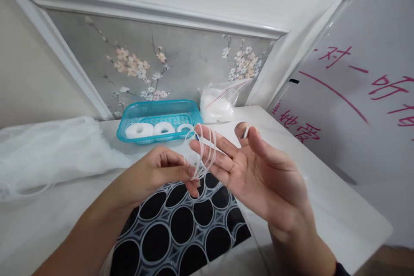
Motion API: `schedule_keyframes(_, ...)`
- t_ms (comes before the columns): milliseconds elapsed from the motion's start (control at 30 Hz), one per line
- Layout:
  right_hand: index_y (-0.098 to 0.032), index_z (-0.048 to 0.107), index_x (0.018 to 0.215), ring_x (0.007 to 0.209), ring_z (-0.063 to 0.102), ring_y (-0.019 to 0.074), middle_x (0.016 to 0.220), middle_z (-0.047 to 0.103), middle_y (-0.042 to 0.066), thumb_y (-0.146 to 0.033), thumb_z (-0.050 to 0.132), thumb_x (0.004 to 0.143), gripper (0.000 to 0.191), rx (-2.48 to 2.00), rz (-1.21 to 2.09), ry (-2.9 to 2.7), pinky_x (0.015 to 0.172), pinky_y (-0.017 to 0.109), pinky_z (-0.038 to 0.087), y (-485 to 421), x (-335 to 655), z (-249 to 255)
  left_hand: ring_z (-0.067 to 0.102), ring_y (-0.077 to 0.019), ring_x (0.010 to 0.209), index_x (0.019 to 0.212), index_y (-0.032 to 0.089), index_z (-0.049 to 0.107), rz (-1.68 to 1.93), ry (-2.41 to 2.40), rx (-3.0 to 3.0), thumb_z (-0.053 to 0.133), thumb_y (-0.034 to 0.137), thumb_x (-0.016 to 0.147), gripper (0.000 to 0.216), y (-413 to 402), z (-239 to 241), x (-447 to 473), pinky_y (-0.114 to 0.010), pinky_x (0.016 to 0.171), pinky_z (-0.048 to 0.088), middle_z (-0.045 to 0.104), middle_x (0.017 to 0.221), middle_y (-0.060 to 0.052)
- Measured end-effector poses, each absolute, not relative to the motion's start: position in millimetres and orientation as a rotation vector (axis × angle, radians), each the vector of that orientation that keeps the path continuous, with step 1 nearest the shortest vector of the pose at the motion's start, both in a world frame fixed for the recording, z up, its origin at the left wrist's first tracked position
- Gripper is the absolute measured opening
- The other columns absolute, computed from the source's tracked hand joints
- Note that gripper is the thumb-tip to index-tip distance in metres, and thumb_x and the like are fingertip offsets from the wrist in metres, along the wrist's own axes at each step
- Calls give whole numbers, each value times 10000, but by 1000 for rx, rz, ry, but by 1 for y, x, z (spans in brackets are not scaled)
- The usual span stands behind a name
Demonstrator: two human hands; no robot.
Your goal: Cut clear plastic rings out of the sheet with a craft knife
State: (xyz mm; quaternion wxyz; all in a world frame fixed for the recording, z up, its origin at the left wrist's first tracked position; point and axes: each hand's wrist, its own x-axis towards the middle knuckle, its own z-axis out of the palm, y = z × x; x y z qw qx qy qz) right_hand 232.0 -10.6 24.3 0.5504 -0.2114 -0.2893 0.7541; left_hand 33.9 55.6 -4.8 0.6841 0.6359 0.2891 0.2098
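Observation:
Thin white cord [211, 151] hangs in several loops around the stretched fingers of my right hand [258, 177], which is turned palm up. Its thumb stands up close to a bent finger, and a small pale spot between them is too small to make out. From the left, my left hand [161, 170] pinches the gathered lower part of the loops between thumb and fingers. Both hands are above a black mat with a pattern of grey-edged circles [183, 224]. Just behind the loops is a blue plastic basket [155, 105] with white ring-shaped rolls [139, 130] in it.
A clear zip bag with white contents [218, 105] stands right of the basket, against the flower-patterned wall panel [194, 51]. White translucent material [54, 151] lies on the left of the white table [323, 207]. A whiteboard with red writing [355, 108] borders the right side.

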Motion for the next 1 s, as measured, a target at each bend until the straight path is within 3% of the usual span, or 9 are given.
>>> schedule_keyframes(367, -320, 711, 856, 1269, 614, 316, 1259, 708, 41, -536, 695, 851, 217, -625, 1580, -859, 1038, 563, 502, -6, 235, 19, 732, -170, 689, 745, 238, 817, 394, 560, 1358, 701, 367, 860, 209, 49, -1, 35, -251, 744, 541, 770, 649, -24)
schedule_keyframes(633, -346, 717, 874, 1261, 621, 286, 1264, 705, 23, -531, 685, 859, 189, -590, 1648, -833, 1068, 536, 478, -6, 237, 19, 725, -151, 625, 757, 236, 822, 352, 480, 1258, 688, 377, 865, 223, 50, -2, 39, -276, 817, 555, 773, 655, -25)
schedule_keyframes(800, -343, 716, 871, 1253, 621, 276, 1282, 690, 19, -544, 678, 856, 205, -590, 1674, -827, 1061, 517, 485, -6, 238, 20, 727, -178, 634, 736, 240, 818, 354, 497, 1274, 670, 364, 857, 228, 47, 0, 39, -299, 783, 558, 756, 617, -28)
schedule_keyframes(900, -343, 710, 839, 1158, 666, 253, 1246, 698, -8, -516, 680, 857, 176, -574, 1710, -810, 984, 479, 535, -6, 238, 21, 697, -169, 604, 720, 230, 804, 407, 552, 1364, 655, 350, 854, 234, 46, -2, 41, -293, 726, 549, 751, 623, -29)
schedule_keyframes(1000, -315, 713, 806, 876, 710, 200, 1076, 728, -11, -439, 738, 815, 127, -586, 1742, -863, 837, 399, 578, -6, 237, 21, 652, -154, 610, 670, 217, 765, 598, 731, 1554, 659, 335, 823, 220, 48, -5, 44, -259, 631, 503, 732, 646, -20)
